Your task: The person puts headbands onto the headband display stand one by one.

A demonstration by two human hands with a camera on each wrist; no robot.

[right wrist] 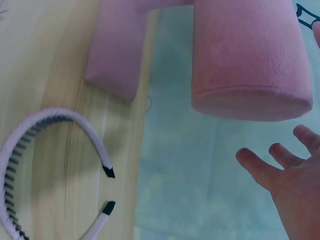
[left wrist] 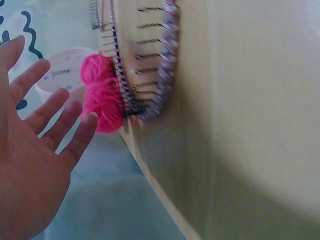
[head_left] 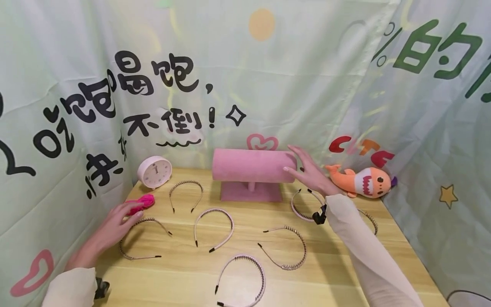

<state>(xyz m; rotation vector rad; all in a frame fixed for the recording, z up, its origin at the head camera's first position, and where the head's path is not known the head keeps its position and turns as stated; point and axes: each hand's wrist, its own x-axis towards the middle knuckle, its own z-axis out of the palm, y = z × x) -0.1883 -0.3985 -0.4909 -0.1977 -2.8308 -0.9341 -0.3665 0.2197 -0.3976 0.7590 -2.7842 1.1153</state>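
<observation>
My left hand (head_left: 116, 224) hovers with fingers extended at the left, beside a small bundle of hot-pink yarn (head_left: 147, 201). In the left wrist view its spread fingers overlap the edge of the yarn (left wrist: 104, 102) and hold nothing. Just below that hand lies a beaded, toothed headband (head_left: 133, 257). My right hand (head_left: 311, 172), fingers spread, is at the right end of a pink velvety roll stand (head_left: 249, 165). From the right wrist view, a gap shows between its fingers and the roll's end (right wrist: 252, 102). A light pink headband (right wrist: 6, 150) rests on the table below.
Several more headbands lie spread over the wooden table (head_left: 184, 281), including one near the front (head_left: 264, 277). A round pink clock (head_left: 154, 172) stands back left. An orange plush toy (head_left: 364, 182) lies back right, beyond the right forearm. Printed curtains (head_left: 299, 98) enclose the table.
</observation>
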